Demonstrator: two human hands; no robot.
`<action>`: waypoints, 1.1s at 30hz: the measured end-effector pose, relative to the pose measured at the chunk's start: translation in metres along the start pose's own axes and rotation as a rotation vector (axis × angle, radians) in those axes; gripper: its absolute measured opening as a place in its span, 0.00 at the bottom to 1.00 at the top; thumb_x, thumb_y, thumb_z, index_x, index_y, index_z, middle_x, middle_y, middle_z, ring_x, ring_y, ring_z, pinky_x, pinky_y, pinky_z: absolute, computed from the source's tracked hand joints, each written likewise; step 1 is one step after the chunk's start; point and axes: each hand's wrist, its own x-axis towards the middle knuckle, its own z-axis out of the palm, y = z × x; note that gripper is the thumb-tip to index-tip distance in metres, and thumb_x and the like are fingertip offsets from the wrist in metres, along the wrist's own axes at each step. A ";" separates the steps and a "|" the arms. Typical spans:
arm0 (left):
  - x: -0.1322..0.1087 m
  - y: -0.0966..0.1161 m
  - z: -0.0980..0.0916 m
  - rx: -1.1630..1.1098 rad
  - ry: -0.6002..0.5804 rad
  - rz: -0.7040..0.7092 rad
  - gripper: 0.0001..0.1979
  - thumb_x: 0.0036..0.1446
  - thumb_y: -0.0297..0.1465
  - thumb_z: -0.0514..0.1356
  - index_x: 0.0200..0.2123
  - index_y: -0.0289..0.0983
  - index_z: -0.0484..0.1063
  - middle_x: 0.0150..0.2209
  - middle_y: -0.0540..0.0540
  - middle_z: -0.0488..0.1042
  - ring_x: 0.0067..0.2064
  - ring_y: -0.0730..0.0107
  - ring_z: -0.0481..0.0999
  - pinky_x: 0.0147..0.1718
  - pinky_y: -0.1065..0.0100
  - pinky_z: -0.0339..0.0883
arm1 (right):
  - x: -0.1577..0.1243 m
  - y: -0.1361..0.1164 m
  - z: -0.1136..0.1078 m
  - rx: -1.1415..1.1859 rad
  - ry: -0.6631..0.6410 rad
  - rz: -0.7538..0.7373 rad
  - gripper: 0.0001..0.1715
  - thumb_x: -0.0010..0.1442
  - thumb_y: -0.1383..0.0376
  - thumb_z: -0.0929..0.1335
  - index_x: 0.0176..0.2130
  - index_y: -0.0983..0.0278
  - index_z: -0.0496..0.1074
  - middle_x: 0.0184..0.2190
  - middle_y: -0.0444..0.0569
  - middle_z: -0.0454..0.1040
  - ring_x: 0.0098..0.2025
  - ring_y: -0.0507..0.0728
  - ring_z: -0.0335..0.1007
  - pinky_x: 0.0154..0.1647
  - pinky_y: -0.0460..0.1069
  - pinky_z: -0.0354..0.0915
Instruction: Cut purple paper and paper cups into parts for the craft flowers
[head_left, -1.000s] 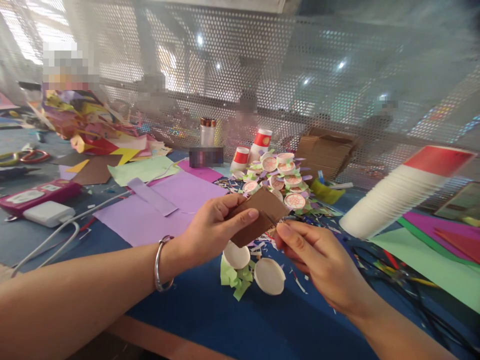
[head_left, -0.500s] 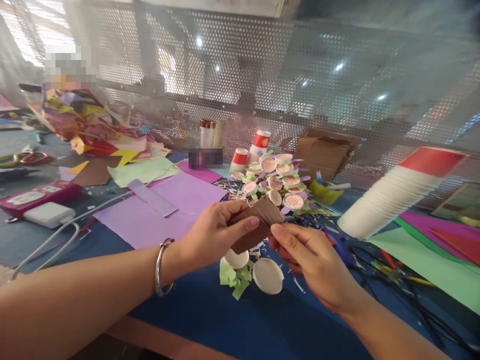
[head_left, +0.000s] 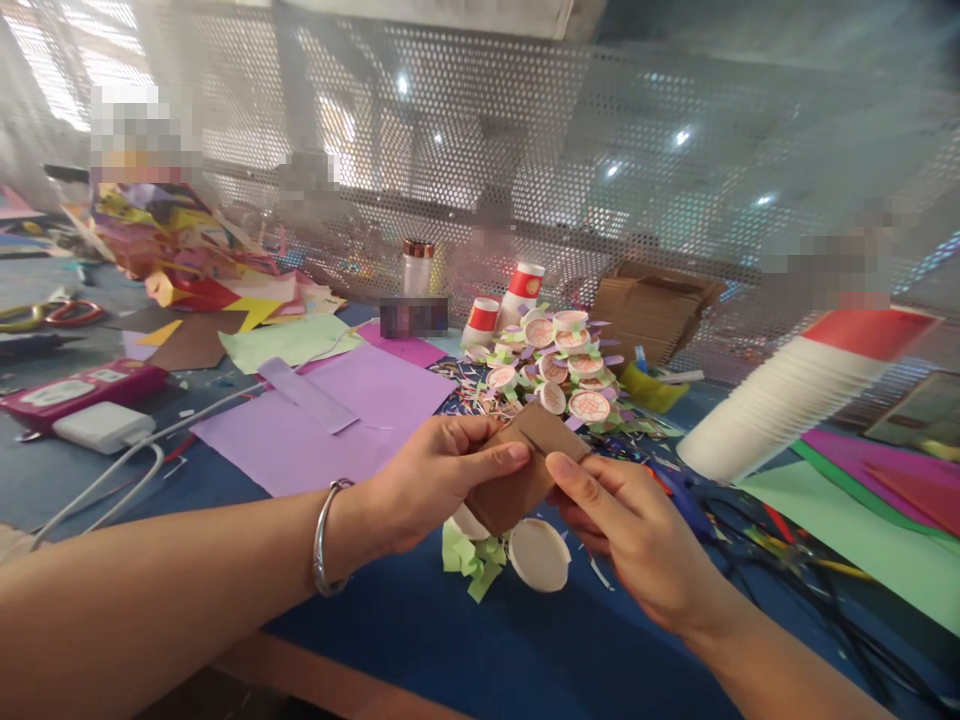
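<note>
A small piece of folded brown paper (head_left: 513, 492) is held between both hands above the blue table (head_left: 480, 660). My left hand (head_left: 431, 480) grips its left side, thumb flat on top. At the right edge, my right hand (head_left: 630, 520) pinches the paper between thumb and fingers. Below the paper lie a white round cup base (head_left: 538, 556) and light-green paper scraps (head_left: 471, 562). Another white round piece is partly hidden under the paper. Just behind my hands, a pile of round cup bottoms (head_left: 589, 406) has red prints and green and purple paper strips.
A tall stack of paper cups (head_left: 795, 385) leans at the right, above coloured sheets (head_left: 862, 535) and black cables (head_left: 832, 610). Purple paper (head_left: 322, 420), a magenta power strip (head_left: 82, 385) and scissors (head_left: 71, 314) lie left. A perforated screen (head_left: 465, 130) stands behind.
The brown paper has tilted so its broad face shows, where layered edges showed before. My right hand has shifted slightly right and down with its edge.
</note>
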 end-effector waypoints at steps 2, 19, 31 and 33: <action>0.000 0.000 -0.001 -0.001 -0.018 0.000 0.11 0.56 0.34 0.67 0.35 0.31 0.76 0.32 0.46 0.77 0.31 0.75 0.73 0.32 0.73 0.64 | -0.001 -0.003 0.002 0.044 0.000 0.018 0.32 0.58 0.42 0.69 0.21 0.62 0.57 0.17 0.35 0.47 0.19 0.46 0.40 0.16 0.44 0.38; -0.001 -0.003 0.001 0.012 -0.005 0.013 0.13 0.55 0.36 0.68 0.30 0.31 0.73 0.27 0.50 0.73 0.27 0.79 0.68 0.27 0.75 0.59 | -0.002 -0.005 0.005 0.049 0.021 0.046 0.34 0.56 0.42 0.71 0.20 0.61 0.54 0.16 0.34 0.46 0.18 0.46 0.39 0.15 0.44 0.37; -0.001 0.001 0.001 0.104 -0.012 0.019 0.13 0.54 0.38 0.67 0.32 0.32 0.74 0.29 0.47 0.74 0.28 0.76 0.69 0.29 0.72 0.60 | 0.000 -0.001 -0.001 -0.048 -0.044 0.030 0.31 0.62 0.43 0.66 0.22 0.63 0.62 0.18 0.39 0.53 0.21 0.48 0.44 0.19 0.46 0.42; 0.000 0.000 0.002 0.088 -0.031 -0.006 0.13 0.54 0.37 0.67 0.31 0.32 0.74 0.28 0.48 0.74 0.28 0.76 0.69 0.28 0.73 0.60 | 0.001 -0.001 -0.002 -0.037 -0.064 0.017 0.27 0.62 0.45 0.67 0.25 0.63 0.67 0.19 0.40 0.55 0.21 0.48 0.45 0.19 0.46 0.43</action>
